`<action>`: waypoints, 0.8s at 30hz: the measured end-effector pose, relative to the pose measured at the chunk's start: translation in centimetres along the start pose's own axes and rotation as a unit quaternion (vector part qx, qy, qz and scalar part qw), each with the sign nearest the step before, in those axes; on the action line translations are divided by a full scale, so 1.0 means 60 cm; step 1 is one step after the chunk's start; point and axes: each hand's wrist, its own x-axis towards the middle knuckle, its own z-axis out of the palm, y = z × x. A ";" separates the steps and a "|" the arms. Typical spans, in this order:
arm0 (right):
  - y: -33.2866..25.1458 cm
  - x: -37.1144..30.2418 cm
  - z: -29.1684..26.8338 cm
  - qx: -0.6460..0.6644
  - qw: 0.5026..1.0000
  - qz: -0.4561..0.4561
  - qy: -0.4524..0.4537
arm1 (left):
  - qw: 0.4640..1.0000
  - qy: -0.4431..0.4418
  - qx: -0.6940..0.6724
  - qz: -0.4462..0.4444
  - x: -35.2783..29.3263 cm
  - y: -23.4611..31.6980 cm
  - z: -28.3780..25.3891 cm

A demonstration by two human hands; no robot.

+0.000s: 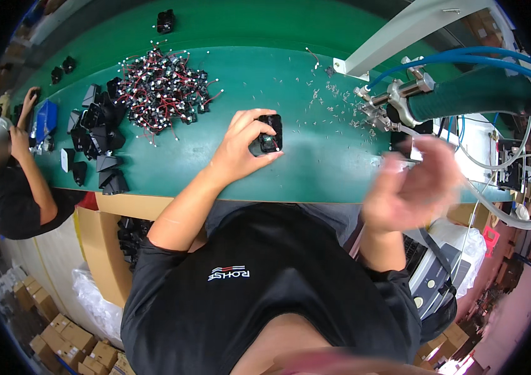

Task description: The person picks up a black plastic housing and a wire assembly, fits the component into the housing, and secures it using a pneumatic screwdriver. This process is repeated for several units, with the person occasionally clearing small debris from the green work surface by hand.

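My left hand [240, 144] is closed around a small black plastic housing [271, 132], keeping it on the green worktop. Its open face is turned up, and a small board and a bit of wire show inside. On the right, my right hand [412, 184] is smeared by motion near the table's front edge, below a metal nozzle fitting with hoses [378, 115]. Whether its fingers hold anything does not show. Beyond my left hand lies a large heap of small black parts with red and black wires [162, 90].
Black housings [96, 128] are piled left of the heap. Small screws [334, 103] lie scattered at right, under a white metal bracket [403, 37]. Another person [12, 162] works at the far left beside a blue bin [45, 120]. A cardboard box [106, 256] stands below the table edge.
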 end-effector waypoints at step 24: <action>-0.050 0.041 0.144 0.462 0.819 0.337 -0.054 | 0.999 0.000 0.041 -0.021 -0.005 -0.003 0.016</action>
